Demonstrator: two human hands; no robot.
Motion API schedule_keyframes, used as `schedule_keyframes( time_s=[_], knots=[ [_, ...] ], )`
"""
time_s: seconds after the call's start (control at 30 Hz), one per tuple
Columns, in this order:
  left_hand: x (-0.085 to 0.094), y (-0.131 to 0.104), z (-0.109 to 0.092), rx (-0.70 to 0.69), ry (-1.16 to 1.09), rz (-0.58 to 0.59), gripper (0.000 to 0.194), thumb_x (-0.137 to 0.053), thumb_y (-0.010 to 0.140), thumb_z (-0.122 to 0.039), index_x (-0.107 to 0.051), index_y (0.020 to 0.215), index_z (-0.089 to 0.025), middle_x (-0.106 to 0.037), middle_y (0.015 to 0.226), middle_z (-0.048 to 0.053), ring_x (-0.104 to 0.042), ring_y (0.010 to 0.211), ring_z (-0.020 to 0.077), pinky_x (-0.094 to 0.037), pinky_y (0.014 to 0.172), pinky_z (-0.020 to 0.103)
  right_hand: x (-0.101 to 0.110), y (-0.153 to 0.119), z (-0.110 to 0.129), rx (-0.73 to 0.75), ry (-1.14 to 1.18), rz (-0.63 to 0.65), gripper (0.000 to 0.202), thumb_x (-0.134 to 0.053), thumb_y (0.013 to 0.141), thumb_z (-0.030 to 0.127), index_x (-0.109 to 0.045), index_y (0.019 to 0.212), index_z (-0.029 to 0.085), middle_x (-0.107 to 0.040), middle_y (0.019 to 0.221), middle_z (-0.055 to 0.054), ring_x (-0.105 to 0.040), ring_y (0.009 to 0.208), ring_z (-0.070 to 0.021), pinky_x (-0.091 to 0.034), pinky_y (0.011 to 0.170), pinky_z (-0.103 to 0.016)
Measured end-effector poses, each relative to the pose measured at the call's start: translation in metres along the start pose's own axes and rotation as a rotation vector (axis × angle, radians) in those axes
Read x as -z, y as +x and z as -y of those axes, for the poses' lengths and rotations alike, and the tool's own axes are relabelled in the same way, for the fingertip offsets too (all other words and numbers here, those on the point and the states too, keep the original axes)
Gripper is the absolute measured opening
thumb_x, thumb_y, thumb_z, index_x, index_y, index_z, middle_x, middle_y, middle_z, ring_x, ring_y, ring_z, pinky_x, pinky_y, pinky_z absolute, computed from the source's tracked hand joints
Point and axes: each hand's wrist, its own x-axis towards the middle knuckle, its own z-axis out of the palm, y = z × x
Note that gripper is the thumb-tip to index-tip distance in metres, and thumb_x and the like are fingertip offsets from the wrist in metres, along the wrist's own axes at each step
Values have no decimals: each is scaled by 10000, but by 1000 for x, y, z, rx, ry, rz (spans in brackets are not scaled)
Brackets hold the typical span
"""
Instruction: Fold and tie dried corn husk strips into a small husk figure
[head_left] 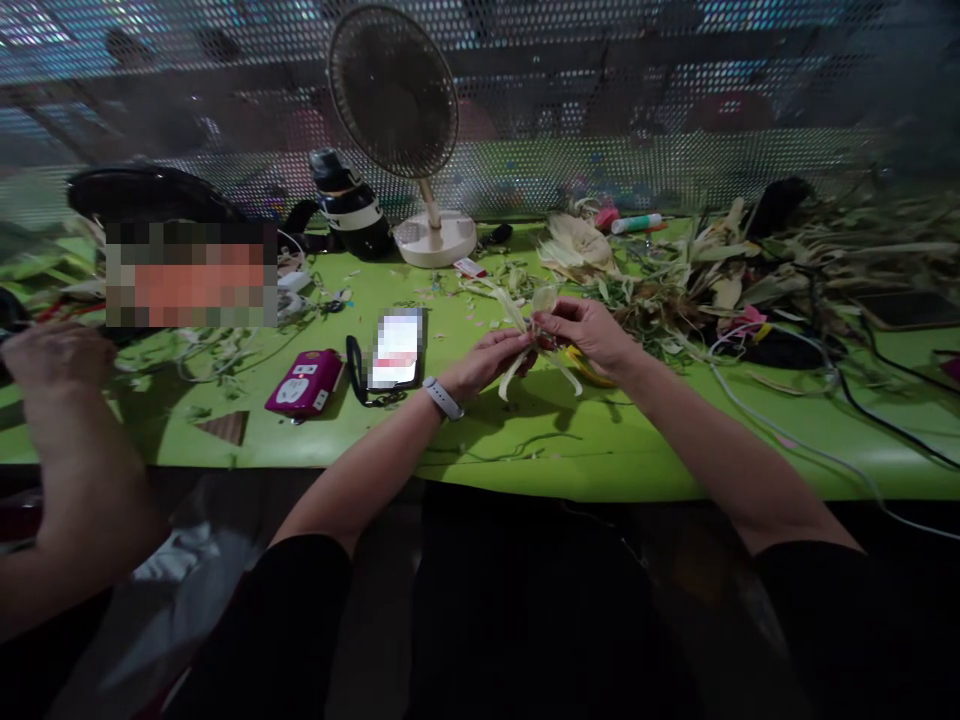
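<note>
Pale strips of corn husk [512, 310] fan out between my two hands above the green table, some pointing up and some hanging down. My left hand [486, 362], with a light watch band on the wrist, has its fingers closed on the lower left of the husk. From the right, my right hand [591, 330] pinches the husk near its middle, thumb and fingers together. Something small and dark red shows between the fingertips, too hidden to name. Just beneath my right hand lies a yellow curved object [586, 368], partly covered.
A large heap of dry husks [697, 275] spreads along the right, with cables [795, 405] in front. At the back stand a fan [435, 240] and a black bottle [360, 222]. A phone [396, 350] and a magenta device [306, 383] lie left, near another person's arm [82, 440].
</note>
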Motion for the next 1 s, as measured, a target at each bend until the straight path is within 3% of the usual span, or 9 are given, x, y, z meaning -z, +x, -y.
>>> schedule_keyframes(
  time_s=[0.2, 0.37, 0.47, 0.63, 0.73, 0.9, 1.0],
  knots=[
    [7, 1, 5, -28, 105, 19, 430, -784, 740, -538, -717, 854, -129, -627, 696, -2, -500, 607, 64, -397, 593, 214, -9, 2, -5, 54, 43, -208, 443, -888, 544, 539, -632, 643, 192, -560, 626, 35, -448, 576, -89, -388, 564, -262],
    [6, 1, 6, -25, 83, 12, 436, -784, 734, -553, -720, 837, -135, -659, 704, 8, -540, 614, 72, -415, 615, 221, -9, 4, -12, 33, 46, -236, 455, -873, 559, 553, -614, 670, 196, -542, 628, 43, -445, 563, -82, -398, 549, -250],
    [6, 2, 5, -11, -26, -24, 428, -758, 772, -537, -735, 919, -135, -702, 780, 48, -618, 688, 109, -450, 662, 244, -3, 4, -8, 27, -20, -270, 460, -814, 630, 596, -600, 777, 217, -542, 672, 38, -487, 591, -104, -451, 592, -268],
    [8, 6, 2, -100, -171, -154, 404, -784, 779, -426, -666, 1070, -171, -729, 902, 40, -692, 805, 138, -503, 777, 280, 9, -1, 8, 316, -418, -433, 324, -650, 826, 549, -579, 851, 234, -587, 807, -8, -546, 747, -152, -467, 740, -304],
    [9, 7, 2, -125, -182, -199, 448, -846, 695, -452, -633, 974, -173, -735, 924, 31, -702, 772, 134, -511, 758, 276, 11, -3, 10, 349, -627, -364, 307, -617, 850, 511, -584, 760, 220, -599, 806, -30, -540, 771, -174, -440, 761, -325],
    [9, 7, 1, -114, -86, -311, 500, -872, 608, -524, -695, 897, -156, -731, 843, 28, -672, 690, 115, -378, 531, 198, 6, -6, 1, 92, -652, -32, 355, -584, 867, 529, -618, 735, 201, -600, 658, -9, -503, 617, -154, -385, 636, -309],
    [9, 7, 0, -96, -32, -397, 450, -873, 613, -497, -751, 898, -172, -743, 862, 25, -627, 691, 92, -347, 527, 196, 4, -7, -2, 158, -666, -32, 276, -603, 861, 452, -629, 746, 202, -626, 676, -10, -519, 628, -154, -383, 633, -304]
  ],
)
